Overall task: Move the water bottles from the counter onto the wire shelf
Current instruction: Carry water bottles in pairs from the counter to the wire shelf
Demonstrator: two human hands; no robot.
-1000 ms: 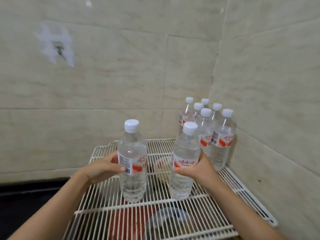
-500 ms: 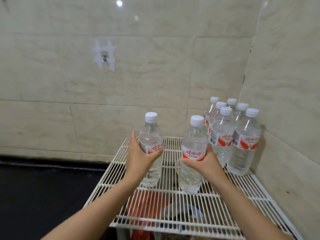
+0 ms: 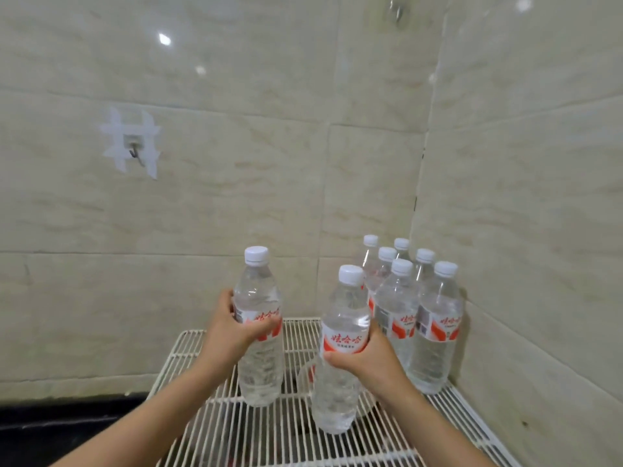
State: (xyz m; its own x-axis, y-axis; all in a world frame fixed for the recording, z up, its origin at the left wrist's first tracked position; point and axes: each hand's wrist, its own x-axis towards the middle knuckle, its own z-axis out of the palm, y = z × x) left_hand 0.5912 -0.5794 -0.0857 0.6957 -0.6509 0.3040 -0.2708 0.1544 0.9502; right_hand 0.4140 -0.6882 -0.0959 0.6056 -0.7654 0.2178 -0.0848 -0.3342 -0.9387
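My left hand grips a clear water bottle with a white cap and red label; the bottle is upright with its base on or just above the white wire shelf. My right hand holds a second water bottle around its label, upright over the shelf's middle. Several more water bottles stand clustered in the shelf's back right corner, just right of the bottle in my right hand.
Beige tiled walls meet in a corner behind the bottles. A taped hook is on the back wall at left. A dark counter lies left of the shelf. Red and other items show dimly under the shelf wires.
Both held bottles have moved farther back on the shelf toward the wall. The right one now sits close beside the cluster. The view has tilted upward.
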